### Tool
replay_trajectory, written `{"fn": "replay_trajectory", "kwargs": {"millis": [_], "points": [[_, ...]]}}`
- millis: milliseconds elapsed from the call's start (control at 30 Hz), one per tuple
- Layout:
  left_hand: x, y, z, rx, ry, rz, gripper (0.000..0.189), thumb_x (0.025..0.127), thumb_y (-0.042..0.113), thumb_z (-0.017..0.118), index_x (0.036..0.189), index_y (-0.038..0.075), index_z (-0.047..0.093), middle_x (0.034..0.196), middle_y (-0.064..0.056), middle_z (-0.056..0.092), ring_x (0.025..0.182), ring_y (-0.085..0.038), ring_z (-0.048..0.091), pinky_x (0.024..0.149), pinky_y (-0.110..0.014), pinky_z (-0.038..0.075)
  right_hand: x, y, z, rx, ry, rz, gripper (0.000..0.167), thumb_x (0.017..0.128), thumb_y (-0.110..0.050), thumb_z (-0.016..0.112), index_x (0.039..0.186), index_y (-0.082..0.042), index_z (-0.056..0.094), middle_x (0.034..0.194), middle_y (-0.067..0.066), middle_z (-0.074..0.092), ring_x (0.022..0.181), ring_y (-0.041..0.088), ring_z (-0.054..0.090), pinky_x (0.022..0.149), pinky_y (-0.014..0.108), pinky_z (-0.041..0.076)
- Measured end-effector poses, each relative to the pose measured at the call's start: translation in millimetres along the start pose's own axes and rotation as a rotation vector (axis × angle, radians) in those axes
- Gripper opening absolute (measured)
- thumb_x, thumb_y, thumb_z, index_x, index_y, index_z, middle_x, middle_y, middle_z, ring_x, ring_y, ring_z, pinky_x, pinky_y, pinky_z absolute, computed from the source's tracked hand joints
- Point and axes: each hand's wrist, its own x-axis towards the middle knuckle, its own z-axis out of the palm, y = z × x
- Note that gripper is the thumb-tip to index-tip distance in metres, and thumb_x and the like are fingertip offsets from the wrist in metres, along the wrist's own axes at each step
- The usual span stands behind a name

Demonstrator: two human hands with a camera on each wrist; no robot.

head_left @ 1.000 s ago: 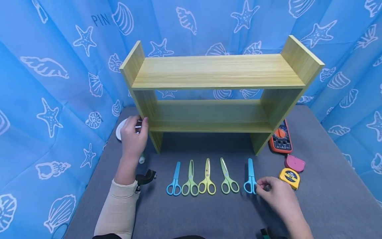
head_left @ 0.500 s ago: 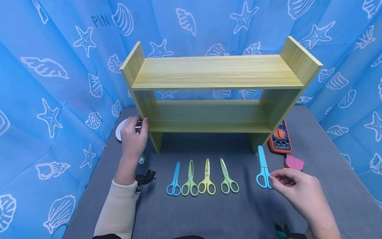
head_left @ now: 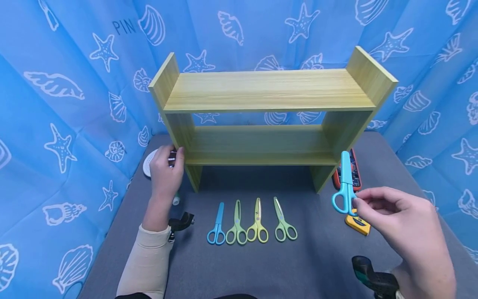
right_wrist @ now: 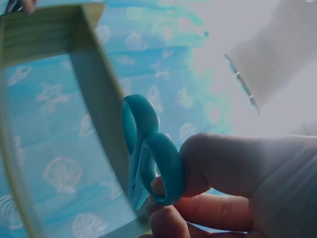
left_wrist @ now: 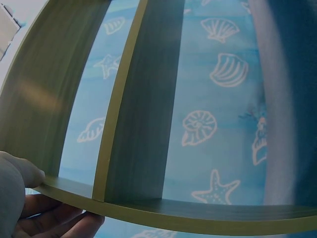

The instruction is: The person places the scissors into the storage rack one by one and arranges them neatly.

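Note:
My right hand [head_left: 405,220] pinches a pair of turquoise scissors [head_left: 346,180] by one handle loop, raised off the table with the sheathed blade pointing up and away. In the right wrist view the thumb and fingers grip the loop of the scissors [right_wrist: 166,168]. My left hand [head_left: 167,172] grips the left side panel of a wooden shelf [head_left: 269,93], thumb on the front edge. The left wrist view shows its fingers [left_wrist: 54,218] curled behind the panel. On the table lie blue scissors [head_left: 217,224], green scissors [head_left: 237,224], yellow scissors [head_left: 258,222] and another green pair [head_left: 282,220].
A multimeter [head_left: 356,170] lies beside the shelf's right leg, partly behind the lifted scissors. A yellow tape measure [head_left: 358,224] is just below my right hand's fingers. A white round object [head_left: 147,163] sits behind my left hand. Blue curtains [head_left: 74,124] surround the table.
My right hand has lifted the turquoise scissors from the right end of the row and carried them right and upward. My left hand keeps its grip on the shelf.

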Motion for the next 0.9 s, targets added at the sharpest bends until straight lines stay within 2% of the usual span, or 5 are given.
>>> {"fn": "replay_trajectory", "kwargs": {"millis": [233, 467, 600, 800, 900], "points": [[-0.8, -3.3, -1.7, -0.001, 0.002, 0.004, 0.033, 0.107, 0.025, 0.057, 0.111, -0.007, 0.064, 0.103, -0.019, 0.062, 0.095, -0.026, 0.065, 0.079, -0.032, 0.059, 12.0, -27, -15, 0.078, 0.005, -0.033, 0.016, 0.087, -0.007, 0.083, 0.100, -0.002, 0.076, 0.078, -0.015, 0.072, 0.064, 0.000, 0.067, 0.058, 0.010, 0.052], [1.4, -3.8, -6.9, 0.027, 0.022, 0.015, 0.030, 0.107, 0.023, 0.059, 0.109, -0.006, 0.065, 0.100, -0.018, 0.063, 0.091, -0.027, 0.066, 0.076, -0.029, 0.059, 32.1, -58, -22, 0.106, 0.023, -0.109, 0.015, 0.087, -0.012, 0.084, 0.099, -0.006, 0.077, 0.077, -0.008, 0.074, 0.064, 0.003, 0.069, 0.060, 0.011, 0.051], [1.2, -4.3, -8.1, 0.029, 0.018, 0.009, 0.030, 0.107, 0.024, 0.059, 0.109, -0.006, 0.065, 0.099, -0.018, 0.063, 0.091, -0.026, 0.066, 0.076, -0.030, 0.059, 47.4, -75, -26, 0.134, -0.005, -0.147, 0.016, 0.088, -0.015, 0.083, 0.101, -0.008, 0.078, 0.082, -0.002, 0.075, 0.068, 0.007, 0.070, 0.063, 0.011, 0.054], [0.9, -5.0, -8.6, 0.034, 0.016, 0.021, 0.028, 0.106, 0.022, 0.059, 0.108, -0.005, 0.065, 0.099, -0.017, 0.063, 0.090, -0.026, 0.066, 0.075, -0.030, 0.059, 69.0, -102, -30, 0.203, -0.090, -0.153, 0.017, 0.090, -0.019, 0.082, 0.103, -0.008, 0.078, 0.083, 0.007, 0.075, 0.071, 0.015, 0.071, 0.064, 0.016, 0.055], [1.2, -5.5, -8.1, 0.033, 0.020, 0.037, 0.026, 0.106, 0.020, 0.060, 0.107, -0.005, 0.065, 0.098, -0.018, 0.063, 0.089, -0.027, 0.066, 0.074, -0.031, 0.060, 78.2, -115, -28, 0.218, -0.095, -0.159, 0.017, 0.090, -0.020, 0.082, 0.103, -0.009, 0.079, 0.084, 0.009, 0.075, 0.074, 0.018, 0.071, 0.067, 0.018, 0.055]]}}
